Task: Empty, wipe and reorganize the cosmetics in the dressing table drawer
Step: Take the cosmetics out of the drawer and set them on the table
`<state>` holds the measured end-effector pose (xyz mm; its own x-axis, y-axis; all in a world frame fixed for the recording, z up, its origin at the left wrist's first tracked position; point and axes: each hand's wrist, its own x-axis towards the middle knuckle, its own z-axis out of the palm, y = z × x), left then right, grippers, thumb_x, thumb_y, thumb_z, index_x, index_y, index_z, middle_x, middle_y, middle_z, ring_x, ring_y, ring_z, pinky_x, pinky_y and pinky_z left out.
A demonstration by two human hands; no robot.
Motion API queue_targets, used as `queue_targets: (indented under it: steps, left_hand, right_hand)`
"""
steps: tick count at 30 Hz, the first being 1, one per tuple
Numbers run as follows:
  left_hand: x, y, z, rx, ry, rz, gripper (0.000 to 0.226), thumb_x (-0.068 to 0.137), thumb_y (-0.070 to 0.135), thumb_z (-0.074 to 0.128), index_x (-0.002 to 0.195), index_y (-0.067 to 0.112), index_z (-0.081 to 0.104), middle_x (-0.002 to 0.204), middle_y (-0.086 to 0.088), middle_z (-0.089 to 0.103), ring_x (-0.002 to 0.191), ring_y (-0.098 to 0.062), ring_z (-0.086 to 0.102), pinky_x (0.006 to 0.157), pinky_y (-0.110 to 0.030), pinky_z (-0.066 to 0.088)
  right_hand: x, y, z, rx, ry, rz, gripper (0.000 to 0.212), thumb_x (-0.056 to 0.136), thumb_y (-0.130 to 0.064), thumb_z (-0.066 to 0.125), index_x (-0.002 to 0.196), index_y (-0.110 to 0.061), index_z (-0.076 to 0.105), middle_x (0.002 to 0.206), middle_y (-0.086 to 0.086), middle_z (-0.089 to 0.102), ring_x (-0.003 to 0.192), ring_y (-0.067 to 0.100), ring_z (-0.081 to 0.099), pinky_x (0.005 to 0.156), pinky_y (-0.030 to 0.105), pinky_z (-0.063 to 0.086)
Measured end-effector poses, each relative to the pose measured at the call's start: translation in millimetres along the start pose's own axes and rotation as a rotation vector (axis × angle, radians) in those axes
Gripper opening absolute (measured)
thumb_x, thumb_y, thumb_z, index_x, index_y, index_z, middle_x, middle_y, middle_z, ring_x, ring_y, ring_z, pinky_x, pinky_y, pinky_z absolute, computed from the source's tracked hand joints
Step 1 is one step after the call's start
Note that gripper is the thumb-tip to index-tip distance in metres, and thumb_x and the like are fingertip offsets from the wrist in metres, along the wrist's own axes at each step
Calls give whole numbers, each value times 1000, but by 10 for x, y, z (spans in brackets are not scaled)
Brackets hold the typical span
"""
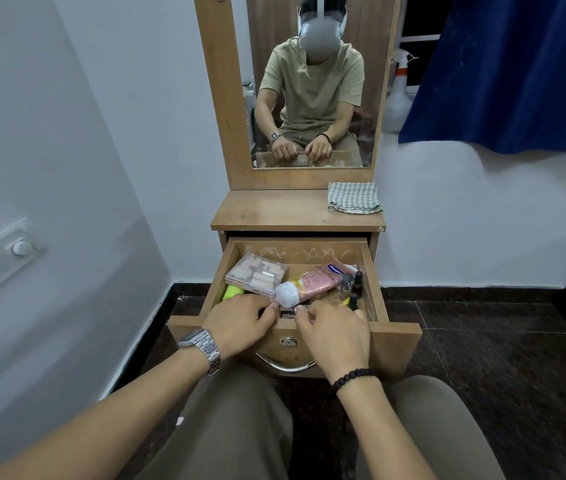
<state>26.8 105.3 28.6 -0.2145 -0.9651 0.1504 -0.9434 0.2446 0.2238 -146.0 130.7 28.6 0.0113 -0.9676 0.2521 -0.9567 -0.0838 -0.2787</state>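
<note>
**Dressing table drawer: contents and hands, as found**

I am sitting in front of the dressing table with the drawer pulled out over my knees, still full.

- Left hand: I am resting it over the front edge of the drawer, fingers curled down toward a small dark item at the front. Whether those fingers are actually gripping it, I cannot tell.
- Right hand: I am holding it just beside the left, fingers bent and reaching for the same small dark item; thumb and forefinger are looking pinched at it, but the grip itself is hidden.
- Pink lotion tube: lying tilted across the middle of the drawer, its white cap pointing at my hands.
- Clear plastic case: lying flat at the back left, holding pale beige pieces.
- Yellow-green item: showing at the left wall, partly under the clear case and my left hand.
- Small bottles: standing upright along the right wall, dark caps up, just beside the tube.
- Checked cloth: lying folded on the right end of the table top, well apart from the drawer.
- Mirror: standing above the top, showing both my hands at the drawer front.
- Drawer front: carrying a round lock and a curved metal handle below my wrists.
- Wrists: I am wearing a metal watch on the left and a dark bead bracelet on the right.
</note>
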Motion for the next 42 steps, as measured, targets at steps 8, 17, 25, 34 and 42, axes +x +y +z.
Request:
queue_targets:
  steps: [8,17,25,34,42]
  left_hand:
    - [57,-18,-101,-138,-146,-18,39,94,43,46,69,16,57,65,2,59,63,-15,54,56,-29,34]
    - [488,-337,-171,-94,2,75,15,82,21,67,97,23,65,103,8,59,94,-13,57,79,-33,49]
    - [841,-491,-106,517,-198,254,40,85,23,59,123,26,49,125,4,50,112,-19,50,75,-32,47]
    - [851,-445,-158,737,29,457,19,69,20,74,82,15,61,80,-1,65,64,-22,63,40,-24,31]
    - [587,-505,-325,696,193,577,18,68,19,74,75,14,59,68,-1,56,54,-21,54,38,-26,36]
  right_hand:
    - [231,81,-70,40,-124,-32,46,95,-41,39,54,-20,43,59,-3,53,49,11,43,44,24,26]
    - [327,119,-42,78,-162,-24,44,94,-44,41,59,-22,54,60,-4,54,49,9,43,44,24,28]
    - [314,99,-46,79,-142,-18,49,95,-43,38,54,-19,47,53,-5,50,46,9,43,43,25,28]
    - [320,95,-42,82,-131,-15,47,96,-42,37,54,-21,43,53,-5,48,46,8,43,43,24,28]
    - [283,95,0,64,-113,-19,45,97,-42,34,60,-22,49,59,-5,55,49,10,47,43,24,31]
